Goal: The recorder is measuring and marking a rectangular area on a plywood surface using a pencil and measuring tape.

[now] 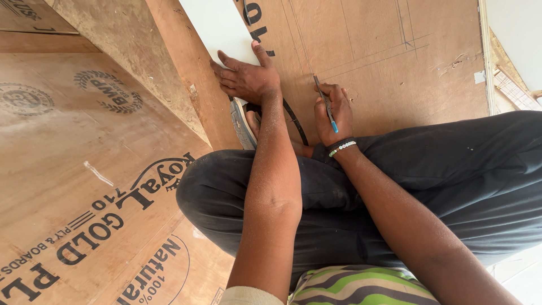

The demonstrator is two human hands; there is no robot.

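My left hand (244, 76) lies flat, fingers spread, on the edge of a white laminate sheet (217, 25) that rests on a brown plywood board (372, 62). My right hand (333, 113) grips a slim pencil (325, 103) with a blue end, its tip touching the plywood near a drawn pencil line. A beaded bracelet circles my right wrist. Ruled lines cross the board beyond the pencil. I sit cross-legged in dark trousers (440, 175), and a sandalled foot (248, 121) shows under my left forearm.
More plywood sheets with printed black lettering (84, 186) lie to the left, one step lower than the raised board edge (169, 73). A pale wall and wood offcuts (514, 85) are at the right.
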